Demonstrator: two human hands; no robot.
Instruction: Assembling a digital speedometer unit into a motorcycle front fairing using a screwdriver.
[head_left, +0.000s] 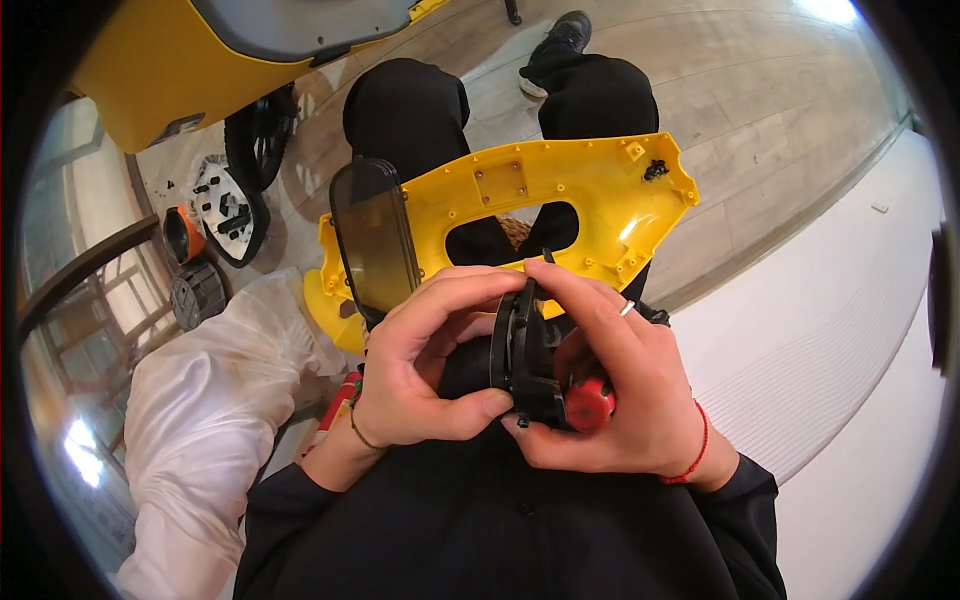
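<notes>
Both hands grip a small black plastic part (pixel 522 350) with a red round piece (pixel 590 403) at its lower end, held close over my lap. My left hand (pixel 425 365) wraps it from the left, thumb along its bottom. My right hand (pixel 620 375) holds it from the right, index finger curled over the top. Behind the hands, a yellow plastic shell (pixel 600 195) with an oval cut-out and screw posts rests on my knees. A dark tinted visor panel (pixel 375 240) leans at the shell's left end.
A white plastic bag (pixel 215 400) lies at my left. On the wooden floor at upper left sit a black wheel (pixel 255 135), a white-and-black part (pixel 225 205), an orange piece (pixel 183 233) and a large yellow body (pixel 160 70). A white rug (pixel 830 330) spreads at right.
</notes>
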